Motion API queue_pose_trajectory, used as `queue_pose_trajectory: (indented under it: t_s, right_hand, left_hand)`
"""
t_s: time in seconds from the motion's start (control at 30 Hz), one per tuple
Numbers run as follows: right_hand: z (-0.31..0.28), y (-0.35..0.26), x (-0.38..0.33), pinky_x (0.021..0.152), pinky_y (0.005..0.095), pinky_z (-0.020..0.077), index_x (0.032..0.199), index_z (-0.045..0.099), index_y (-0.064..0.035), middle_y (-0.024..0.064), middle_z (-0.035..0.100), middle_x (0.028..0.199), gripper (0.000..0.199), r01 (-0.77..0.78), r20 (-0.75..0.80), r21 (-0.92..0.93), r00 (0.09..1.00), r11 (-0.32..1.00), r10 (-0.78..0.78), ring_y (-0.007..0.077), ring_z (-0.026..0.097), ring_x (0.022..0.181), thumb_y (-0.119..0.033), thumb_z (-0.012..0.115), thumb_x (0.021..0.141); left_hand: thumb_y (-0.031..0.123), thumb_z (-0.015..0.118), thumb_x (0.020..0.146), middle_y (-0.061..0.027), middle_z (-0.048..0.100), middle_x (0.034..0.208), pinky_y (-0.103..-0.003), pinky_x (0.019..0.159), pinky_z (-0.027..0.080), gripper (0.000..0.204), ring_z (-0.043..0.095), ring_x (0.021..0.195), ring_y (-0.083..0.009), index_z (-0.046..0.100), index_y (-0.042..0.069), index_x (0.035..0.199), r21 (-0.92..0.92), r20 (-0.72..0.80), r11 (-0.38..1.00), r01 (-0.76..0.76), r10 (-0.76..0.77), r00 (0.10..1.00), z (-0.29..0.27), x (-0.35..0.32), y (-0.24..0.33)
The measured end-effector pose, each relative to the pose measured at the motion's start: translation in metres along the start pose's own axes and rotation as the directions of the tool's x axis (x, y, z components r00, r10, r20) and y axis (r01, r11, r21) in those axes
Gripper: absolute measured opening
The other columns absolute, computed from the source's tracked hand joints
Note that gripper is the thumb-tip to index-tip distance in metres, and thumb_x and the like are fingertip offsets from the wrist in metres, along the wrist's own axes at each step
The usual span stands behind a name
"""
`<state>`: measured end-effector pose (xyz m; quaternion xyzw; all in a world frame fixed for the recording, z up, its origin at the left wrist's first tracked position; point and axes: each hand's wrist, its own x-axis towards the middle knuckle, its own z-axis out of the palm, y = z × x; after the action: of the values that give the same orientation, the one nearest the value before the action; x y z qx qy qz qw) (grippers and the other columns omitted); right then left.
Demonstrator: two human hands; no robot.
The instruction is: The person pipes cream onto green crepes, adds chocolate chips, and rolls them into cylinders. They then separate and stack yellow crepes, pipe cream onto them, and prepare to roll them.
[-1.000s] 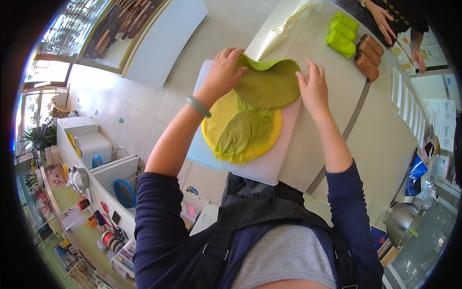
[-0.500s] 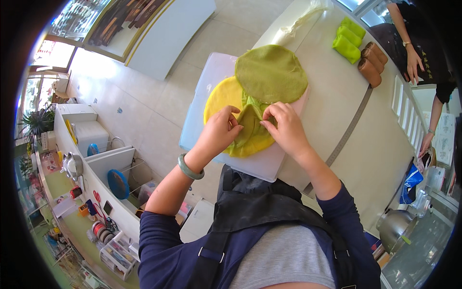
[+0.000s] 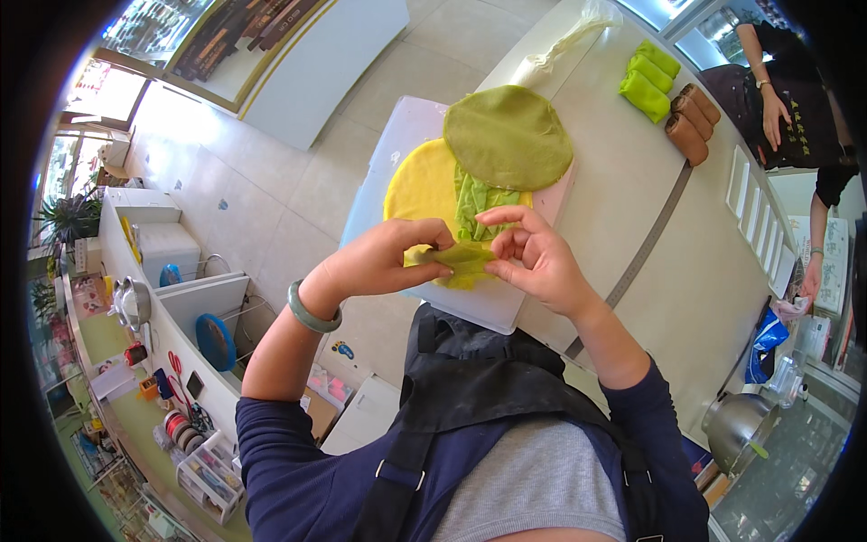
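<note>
Between my two hands is a folded green crepe-like sheet (image 3: 467, 261), raised at the near side of a yellow round sheet (image 3: 418, 181). My left hand (image 3: 386, 257) pinches its left part between thumb and fingers. At its right end my right hand (image 3: 539, 264) pinches it with the thumb and curled fingers, the index finger stretched out above. An olive-green round sheet (image 3: 508, 137) lies flat just beyond, overlapping the yellow one. Wrinkled bright green sheet material (image 3: 479, 199) shows between them. A pale board (image 3: 414, 116) lies under everything.
Bright green rolls (image 3: 648, 81) and brown rolls (image 3: 692, 125) sit at the far right of the table, near a long metal ruler (image 3: 650, 244). A metal bowl (image 3: 736, 429) stands at the right. A co-worker's hand (image 3: 775, 117) is at the upper right.
Both hands have come nearer to me with the green sheet, which is now folded and raised. The wrinkled bright green part and more yellow are uncovered.
</note>
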<state>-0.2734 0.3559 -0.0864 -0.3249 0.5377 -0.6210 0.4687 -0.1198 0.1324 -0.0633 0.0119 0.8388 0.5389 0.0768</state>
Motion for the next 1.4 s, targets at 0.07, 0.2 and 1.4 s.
queue_pose_trajectory:
  t_s: [0.07, 0.2, 1.4]
  right_hand:
    - [0.000, -0.007, -0.002, 0.089, 0.0290, 0.0535, 0.119, 0.068, -0.0042, 0.0008, 0.067, 0.107, 0.028, -0.222, 0.076, 0.197, 0.975, 0.955, 0.211, 0.0115, 0.065, 0.099, -0.002, 0.076, 0.092]
    - [-0.006, -0.031, -0.006, 0.089, 0.0260, 0.0524, 0.116, 0.067, -0.0027, -0.0008, 0.066, 0.104, 0.025, -0.109, 0.103, -0.082, 0.988, 0.991, 0.117, 0.0091, 0.064, 0.100, -0.004, 0.077, 0.093]
    - [-0.040, -0.145, -0.017, 0.070, 0.0248, 0.0491, 0.127, 0.072, -0.0029, 0.0016, 0.064, 0.088, 0.043, 0.081, -0.187, -0.769, 0.920, 0.635, -0.344, 0.0081, 0.055, 0.074, 0.001, 0.081, 0.085]
  left_hand:
    - [0.003, 0.075, 0.088, -0.0094, 0.071, 0.101, -0.036, 0.085, 0.055, 0.023, 0.070, 0.094, -0.0256, 0.062, 0.003, 0.107, -0.052, -0.038, 0.998, -0.016, 0.014, 0.999, 0.001, -0.001, 0.009]
    - [0.001, 0.074, 0.089, -0.0088, 0.070, 0.102, -0.034, 0.085, 0.054, 0.023, 0.069, 0.095, -0.0213, 0.061, 0.001, 0.107, -0.081, -0.167, 0.985, -0.153, 0.138, 0.976, 0.005, 0.000, 0.029]
    - [0.019, 0.068, 0.099, -0.0120, 0.067, 0.082, -0.041, 0.060, 0.050, 0.014, 0.065, 0.068, -0.0318, 0.070, 0.005, 0.096, 0.520, -0.307, 0.784, -0.338, 0.541, 0.783, -0.033, 0.092, 0.090]
